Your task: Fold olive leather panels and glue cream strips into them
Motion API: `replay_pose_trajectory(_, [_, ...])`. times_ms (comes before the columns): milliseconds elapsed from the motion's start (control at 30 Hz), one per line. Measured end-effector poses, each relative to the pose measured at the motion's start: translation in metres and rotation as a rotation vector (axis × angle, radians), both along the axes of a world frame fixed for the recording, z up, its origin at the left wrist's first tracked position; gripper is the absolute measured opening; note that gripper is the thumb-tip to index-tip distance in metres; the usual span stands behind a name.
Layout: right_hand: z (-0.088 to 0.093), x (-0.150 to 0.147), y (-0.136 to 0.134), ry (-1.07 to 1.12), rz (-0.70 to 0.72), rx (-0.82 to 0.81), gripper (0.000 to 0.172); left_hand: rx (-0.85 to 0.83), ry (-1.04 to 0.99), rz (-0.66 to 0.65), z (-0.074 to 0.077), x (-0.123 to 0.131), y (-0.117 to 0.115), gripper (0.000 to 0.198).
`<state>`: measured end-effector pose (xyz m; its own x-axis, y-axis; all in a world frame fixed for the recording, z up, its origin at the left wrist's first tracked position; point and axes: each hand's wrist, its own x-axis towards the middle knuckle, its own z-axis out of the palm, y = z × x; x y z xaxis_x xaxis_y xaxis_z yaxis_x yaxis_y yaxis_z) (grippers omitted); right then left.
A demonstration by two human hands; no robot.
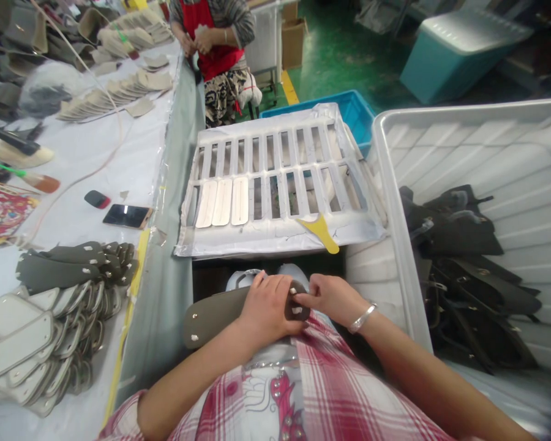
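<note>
A long dark olive-grey panel with rounded ends (215, 318) lies across my lap, with shiny metal studs near its ends. My left hand (269, 306) is wrapped over its right part and grips it. At the panel's right end, my right hand (335, 299) is curled, its fingertips touching the surface beside a metal stud; anything small between them is hidden. Just beyond, a white slotted rack (252, 229) carries three cream oblong strips (223, 202) on its left side. On the rack's front edge rests a yellow forked scraper-like tool (321, 233).
Left, a table holds a pile of similar panels (22, 337), a phone (127, 215) and cream pieces (114, 95). Right stands a large white bin (404, 263) with dark pieces inside. A blue crate (360, 113) sits behind the rack. A person in a red apron (218, 40) sits beyond.
</note>
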<state>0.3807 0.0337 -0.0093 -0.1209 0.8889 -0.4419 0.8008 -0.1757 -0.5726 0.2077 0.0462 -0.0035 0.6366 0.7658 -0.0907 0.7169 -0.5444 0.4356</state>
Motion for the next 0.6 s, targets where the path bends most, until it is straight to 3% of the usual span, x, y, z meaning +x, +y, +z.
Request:
replay_pose_trajectory(167, [-0.022, -0.001, -0.003, 0.204, -0.111, -0.001, 0.038, 0.006, 0.036, -0.047, 0.003, -0.02, -0.004, 0.091])
replay_pose_trajectory(300, [-0.029, -0.005, -0.008, 0.33, -0.16, 0.019, 0.04, 0.01, 0.058, -0.012, 0.002, -0.028, -0.009, 0.086])
replay_pose_trajectory(467, [-0.028, -0.009, -0.012, 0.257, -0.211, 0.086, 0.036, 0.062, 0.007, 0.003, 0.011, -0.042, -0.017, 0.084])
replay_pose_trajectory(533, [-0.028, -0.009, -0.015, 0.225, -0.21, 0.108, 0.034, 0.125, -0.049, 0.143, 0.018, -0.067, -0.02, 0.072])
replay_pose_trajectory(600, [-0.028, -0.009, -0.018, 0.209, -0.207, 0.139, 0.035, 0.182, -0.115, 0.422, 0.025, -0.102, -0.024, 0.052])
